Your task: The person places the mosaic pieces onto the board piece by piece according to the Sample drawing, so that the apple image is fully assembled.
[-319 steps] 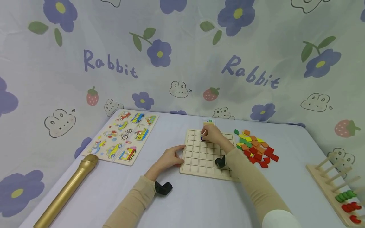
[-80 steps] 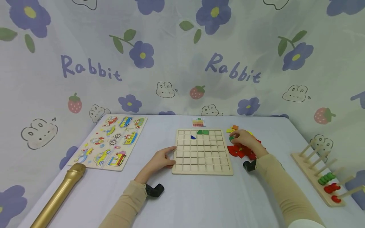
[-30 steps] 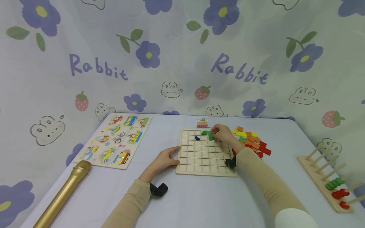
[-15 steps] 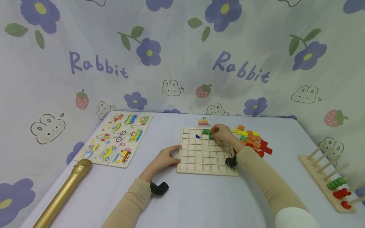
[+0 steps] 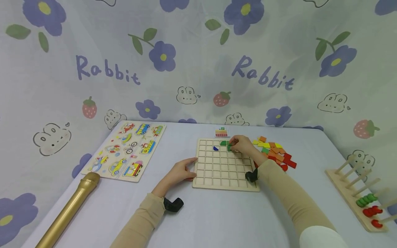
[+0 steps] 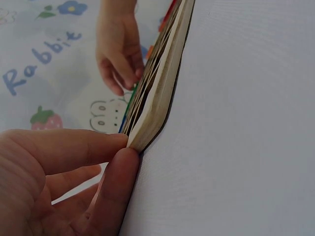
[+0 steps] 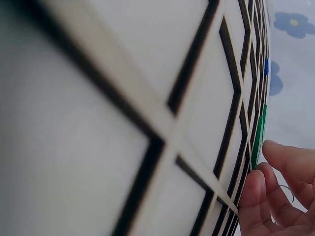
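A square wooden grid board (image 5: 214, 174) lies on the table. My left hand (image 5: 179, 171) rests at its left edge, with straight thumb and index finger (image 6: 83, 146) against the rim. Over the board's upper right part, my right hand (image 5: 243, 146) pinches a green tile (image 5: 229, 148) at a cell in the second row. Its fingertips partly hide the tile and the cell above. In the right wrist view, thumb and fingers meet at the green edge (image 7: 259, 140). A green rounded tile (image 5: 223, 143) sits in the top row, and a blue piece (image 5: 215, 148) lies lower left of it.
Right of the board is a loose heap of red, orange, yellow and green tiles (image 5: 276, 151). Behind stands a small pattern card (image 5: 221, 131). A vehicle puzzle (image 5: 127, 151) and gold microphone (image 5: 69, 208) lie left; a peg rack with beads (image 5: 353, 196) stands right.
The right hand set down the blue piece, went to the heap, and came back to the board with a green tile. Two green tiles joined the top row. The left hand stayed at the edge.
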Tool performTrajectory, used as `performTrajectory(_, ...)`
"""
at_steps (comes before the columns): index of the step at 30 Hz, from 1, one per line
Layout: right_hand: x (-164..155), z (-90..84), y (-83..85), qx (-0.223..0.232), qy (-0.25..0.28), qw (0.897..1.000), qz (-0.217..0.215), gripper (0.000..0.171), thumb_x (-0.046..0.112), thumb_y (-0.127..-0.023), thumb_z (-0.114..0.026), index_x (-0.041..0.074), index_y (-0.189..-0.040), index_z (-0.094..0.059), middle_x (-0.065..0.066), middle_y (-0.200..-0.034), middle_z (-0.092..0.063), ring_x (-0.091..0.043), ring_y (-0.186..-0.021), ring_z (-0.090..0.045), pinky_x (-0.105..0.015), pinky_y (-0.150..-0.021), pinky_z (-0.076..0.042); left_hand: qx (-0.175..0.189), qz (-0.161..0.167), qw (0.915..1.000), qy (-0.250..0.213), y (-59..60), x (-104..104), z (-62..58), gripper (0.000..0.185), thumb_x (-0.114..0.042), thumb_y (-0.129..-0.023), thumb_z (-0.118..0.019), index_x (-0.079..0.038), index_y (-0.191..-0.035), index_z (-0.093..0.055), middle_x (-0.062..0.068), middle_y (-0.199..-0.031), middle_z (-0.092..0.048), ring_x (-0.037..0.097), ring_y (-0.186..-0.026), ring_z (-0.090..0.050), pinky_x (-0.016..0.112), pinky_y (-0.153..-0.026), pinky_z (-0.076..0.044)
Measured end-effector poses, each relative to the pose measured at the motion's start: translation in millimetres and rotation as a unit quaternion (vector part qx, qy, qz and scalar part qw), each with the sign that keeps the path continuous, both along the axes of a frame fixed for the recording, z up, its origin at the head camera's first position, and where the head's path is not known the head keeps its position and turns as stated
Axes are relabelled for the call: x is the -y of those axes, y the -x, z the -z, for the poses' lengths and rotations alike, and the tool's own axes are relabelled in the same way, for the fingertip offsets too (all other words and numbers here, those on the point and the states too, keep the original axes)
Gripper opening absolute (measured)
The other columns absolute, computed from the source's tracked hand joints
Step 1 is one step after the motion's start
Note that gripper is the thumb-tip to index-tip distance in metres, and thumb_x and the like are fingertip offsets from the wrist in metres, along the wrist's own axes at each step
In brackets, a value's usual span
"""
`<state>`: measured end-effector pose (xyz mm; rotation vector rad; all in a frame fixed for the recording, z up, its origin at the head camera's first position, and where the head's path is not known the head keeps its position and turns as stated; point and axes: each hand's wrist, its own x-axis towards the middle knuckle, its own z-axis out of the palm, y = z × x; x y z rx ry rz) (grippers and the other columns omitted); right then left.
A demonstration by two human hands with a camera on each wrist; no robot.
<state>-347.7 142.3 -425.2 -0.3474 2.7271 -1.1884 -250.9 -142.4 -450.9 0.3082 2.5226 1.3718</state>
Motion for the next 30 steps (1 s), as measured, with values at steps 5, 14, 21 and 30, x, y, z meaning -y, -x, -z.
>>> performTrajectory(5,-14,-4.5,-0.6,0.006,0.014,1.000,0.011,0.021,0.004,-0.087,-0.061,-0.001,-0.106,-0.061,-0.016,-0.100,-0.059,-0.027,-0.087,-0.055,-0.033,-0.072,-0.047,0.002,0.000,1.0000,0.007,0.2,-1,-0.1,0.065,-0.005,-0.076,-0.071,-0.008,-0.136,-0.046,0.004,-0.055,-0.056,0.011,-0.049,-0.057,0.025,-0.051,-0.044)
performTrajectory(14,-74,-10.2,-5.4,0.000,0.010,0.998,0.069,0.026,0.007,-0.087,-0.060,-0.003,-0.111,-0.059,-0.020,-0.103,-0.058,-0.029,-0.090,-0.054,-0.033,-0.074,-0.048,0.001,-0.009,0.9999,0.009,2.1,2,-2.7,0.065,-0.005,-0.076,-0.071,-0.009,-0.136,-0.046,0.006,-0.057,-0.056,0.012,-0.051,-0.058,0.025,-0.053,-0.045)
performTrajectory(21,-111,-1.4,-15.2,0.034,0.028,0.993,0.107,0.033,0.011,-0.089,-0.059,-0.005,-0.118,-0.053,-0.024,-0.115,-0.054,-0.033,-0.103,-0.051,-0.035,-0.081,-0.047,0.002,-0.009,0.9999,0.012,1.2,3,-3.8,0.066,-0.005,-0.076,-0.071,-0.009,-0.137,-0.045,0.005,-0.056,-0.056,0.012,-0.050,-0.057,0.025,-0.052,-0.045)
performTrajectory(30,-122,3.8,-27.2,0.084,0.018,0.986,0.146,0.040,0.017,-0.088,-0.062,0.000,-0.122,-0.050,-0.023,-0.124,-0.050,-0.034,-0.108,-0.049,-0.045,-0.093,-0.041,0.009,-0.007,0.9999,0.005,-0.7,-2,-3.0,0.066,-0.004,-0.076,-0.071,-0.007,-0.136,-0.046,0.004,-0.054,-0.055,0.011,-0.049,-0.057,0.025,-0.053,-0.046)
